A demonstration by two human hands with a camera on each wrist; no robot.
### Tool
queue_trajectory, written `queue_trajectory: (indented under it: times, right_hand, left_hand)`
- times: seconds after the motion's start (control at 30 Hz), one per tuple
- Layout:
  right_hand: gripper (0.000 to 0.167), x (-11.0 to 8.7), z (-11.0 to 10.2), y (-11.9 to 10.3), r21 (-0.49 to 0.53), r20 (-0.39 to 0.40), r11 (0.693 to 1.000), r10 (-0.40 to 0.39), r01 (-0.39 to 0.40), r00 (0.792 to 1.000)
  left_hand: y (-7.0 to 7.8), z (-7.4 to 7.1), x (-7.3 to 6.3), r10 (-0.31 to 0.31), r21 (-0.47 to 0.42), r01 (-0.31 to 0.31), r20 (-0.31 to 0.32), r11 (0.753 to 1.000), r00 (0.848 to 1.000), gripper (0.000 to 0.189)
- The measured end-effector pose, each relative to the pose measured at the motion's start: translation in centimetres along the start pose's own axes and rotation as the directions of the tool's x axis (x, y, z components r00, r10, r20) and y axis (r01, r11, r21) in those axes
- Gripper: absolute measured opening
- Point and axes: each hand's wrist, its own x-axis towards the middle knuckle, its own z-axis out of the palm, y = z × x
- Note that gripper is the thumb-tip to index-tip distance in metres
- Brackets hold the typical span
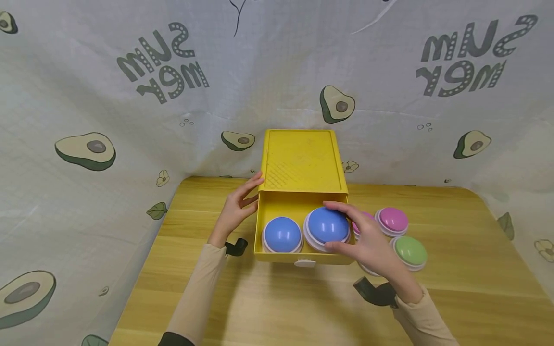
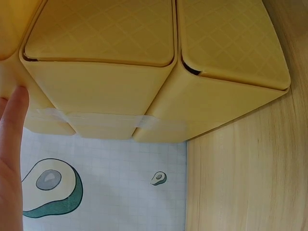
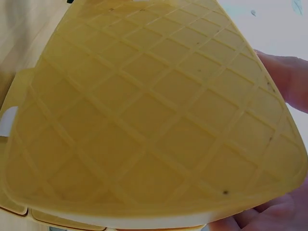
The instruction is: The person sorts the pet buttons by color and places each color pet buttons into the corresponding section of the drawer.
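Observation:
A yellow drawer cabinet (image 1: 303, 158) has its top drawer (image 1: 305, 258) pulled out. Inside sits a blue domed button (image 1: 282, 234) with a white base, on the left. A second blue domed button (image 1: 327, 225) is on the right, and my right hand (image 1: 368, 238) grips it by its edges, thumb at the near side and fingers at the far side. My left hand (image 1: 235, 206) touches the cabinet's left side with extended fingers. In the left wrist view a finger (image 2: 14, 115) lies against the yellow wall. The patterned drawer side (image 3: 154, 115) hides most of the right hand in the right wrist view.
To the right of the drawer, a pink button (image 1: 393, 219) and a green button (image 1: 410, 251) lie on the wooden table (image 1: 182, 288). Others are partly hidden behind the right hand. A white avocado-print cloth (image 1: 376, 144) hangs behind the cabinet.

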Motion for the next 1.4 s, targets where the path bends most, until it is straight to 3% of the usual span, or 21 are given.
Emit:
queue_trajectory:
  times: [0.43,0.67,0.83,0.93,1.1,1.27,1.4]
  right_hand:
    - [0.07,0.1,0.2,-0.2,-0.113,0.037,0.994,-0.001,0.006,0.999]
    - [0.059,0.0,0.1,0.0,-0.172,0.025,0.984,-0.033,0.037,0.999]
    - [0.054,-0.1,0.1,0.1,-0.182,0.021,0.981,-0.058,0.061,0.998]
    - [0.053,-0.2,0.2,0.0,-0.139,0.005,0.986,-0.087,0.087,0.996]
    - [0.052,-0.2,0.2,-0.3,-0.03,-0.012,0.992,-0.125,0.124,0.992]
    - [0.053,-0.6,0.0,-0.6,0.145,-0.034,0.981,-0.127,0.13,0.991]
    - [0.055,-1.3,-0.2,-1.3,0.294,-0.04,0.941,-0.16,0.164,0.986]
  left_hand:
    - [-0.2,-0.1,0.0,0.003,-0.006,-0.003,0.0,1.0,1.0,0.051]
    - [-0.2,0.0,0.0,0.011,-0.005,-0.011,0.003,1.0,1.0,0.051]
    - [-1.9,-0.3,0.0,0.029,-0.012,-0.029,0.001,1.0,1.0,0.053]
    - [-3.0,-0.5,0.0,0.042,-0.014,-0.042,0.001,0.999,0.999,0.054]
    - [-3.0,-0.5,-0.1,0.031,-0.018,-0.031,-0.002,0.999,1.0,0.054]
    - [-1.5,-0.3,0.0,0.009,-0.018,-0.009,-0.005,1.0,1.0,0.053]
    - [-0.3,-0.1,0.0,0.015,-0.009,-0.015,-0.001,1.0,1.0,0.051]
